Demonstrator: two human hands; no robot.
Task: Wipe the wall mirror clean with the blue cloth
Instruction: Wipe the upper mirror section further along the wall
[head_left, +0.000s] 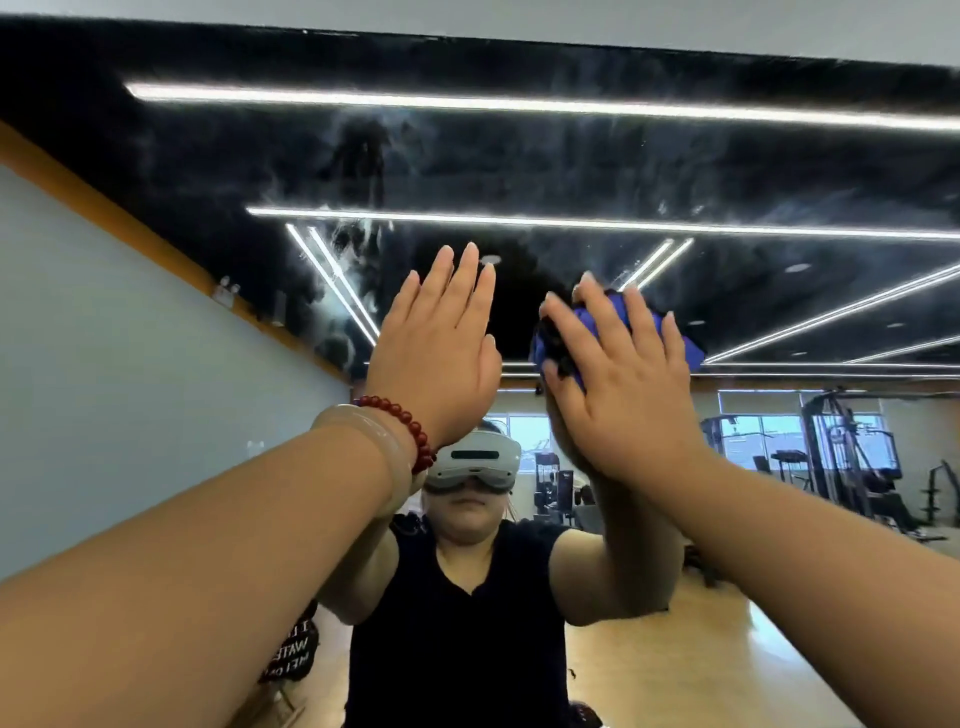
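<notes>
The wall mirror (571, 166) fills the view ahead and shows smeary streaks in its upper part. My right hand (623, 395) presses the bunched blue cloth (592, 317) flat against the glass at centre right, fingers spread straight over it. My left hand (441, 353), with a red bead bracelet and a pale bangle at the wrist, lies flat on the mirror just left of the cloth, fingers straight and together. Most of the cloth is hidden under my right hand.
The mirror's top edge meets a pale wall strip (519, 15). In the reflection are a person in a dark sleeveless top wearing a white headset, gym machines (841, 457) at right, a wooden floor and ceiling light strips. A grey wall (104, 364) lies to the left.
</notes>
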